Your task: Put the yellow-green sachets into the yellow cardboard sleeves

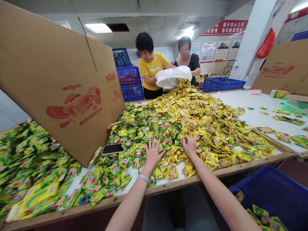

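My left hand [153,154] lies palm down with its fingers spread on the near edge of the green packets [134,153]. A light bangle [143,178] circles that wrist. To its right, my right hand [190,146] rests against the yellow packets [209,128], its fingers bent inward; whatever is under them is hidden. Green and yellow packets meet between my hands. A dark phone [112,149] lies on the green packets left of my left hand.
A large cardboard box [72,80] leans at the left. Across the table, two people tip a white sack [172,77] over the heap, and yellow packets show at its mouth. The table's wooden rim [168,188] runs along the front. A blue crate [269,195] stands below right.
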Available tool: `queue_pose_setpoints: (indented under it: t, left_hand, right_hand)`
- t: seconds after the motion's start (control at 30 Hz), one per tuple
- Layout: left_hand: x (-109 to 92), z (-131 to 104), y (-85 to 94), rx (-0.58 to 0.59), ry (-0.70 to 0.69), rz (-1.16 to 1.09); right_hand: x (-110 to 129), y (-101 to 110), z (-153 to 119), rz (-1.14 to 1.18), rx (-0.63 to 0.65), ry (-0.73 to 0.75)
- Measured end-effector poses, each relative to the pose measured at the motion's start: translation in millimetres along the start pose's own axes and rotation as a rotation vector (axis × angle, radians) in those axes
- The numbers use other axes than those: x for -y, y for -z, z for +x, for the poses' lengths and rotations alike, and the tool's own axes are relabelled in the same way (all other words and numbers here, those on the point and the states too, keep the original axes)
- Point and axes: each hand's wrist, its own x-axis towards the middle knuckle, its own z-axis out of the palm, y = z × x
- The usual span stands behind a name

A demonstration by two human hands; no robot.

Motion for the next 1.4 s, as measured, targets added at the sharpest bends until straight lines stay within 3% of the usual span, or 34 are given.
queue_pose_setpoints:
  t: [1.1, 1.4]
  left_hand:
    - [3.7, -0.2, -6.9, -0.025, -0.005, 0.001]
    - [2.9, -0.3, -5.6, -0.016, 0.0, 0.0]
  right_hand:
    - [7.9, 1.9, -1.6, -0.158, -0.052, 0.085]
    - [6.1, -5.1, -7.0, -0.267, 0.107, 0.057]
